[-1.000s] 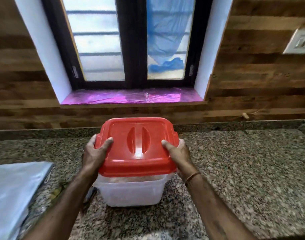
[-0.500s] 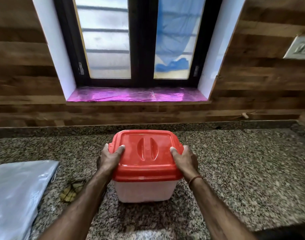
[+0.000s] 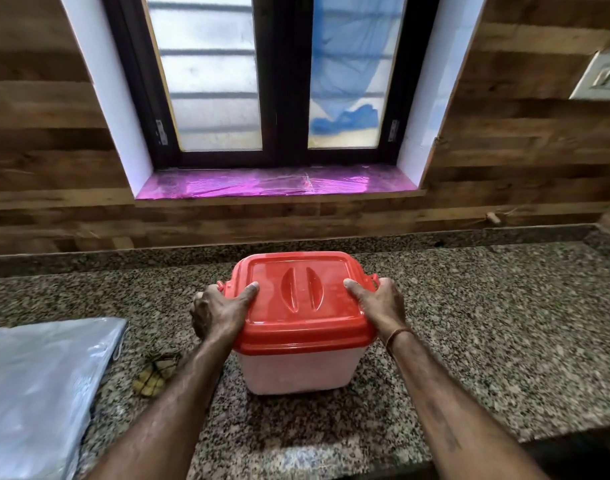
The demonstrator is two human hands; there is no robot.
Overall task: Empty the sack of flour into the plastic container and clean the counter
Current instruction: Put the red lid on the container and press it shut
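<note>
While no brand, label or legible writing shows anywhere, the plastic container [image 3: 298,370] stands upright at the middle of the granite surface [image 3: 487,323], translucent white under a closed red lid [image 3: 301,299]. The left hand [image 3: 220,311] and right hand [image 3: 379,301] clasp the lid's opposite edges, thumbs on top. A flat grey sack [image 3: 40,386], possibly empty, lies well left.

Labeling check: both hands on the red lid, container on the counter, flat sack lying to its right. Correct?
One error: the sack lies to the left of the container, not the right, as the head view shows. The rest holds: left hand and right hand grip the red lid, and the container stands on the counter.
</note>
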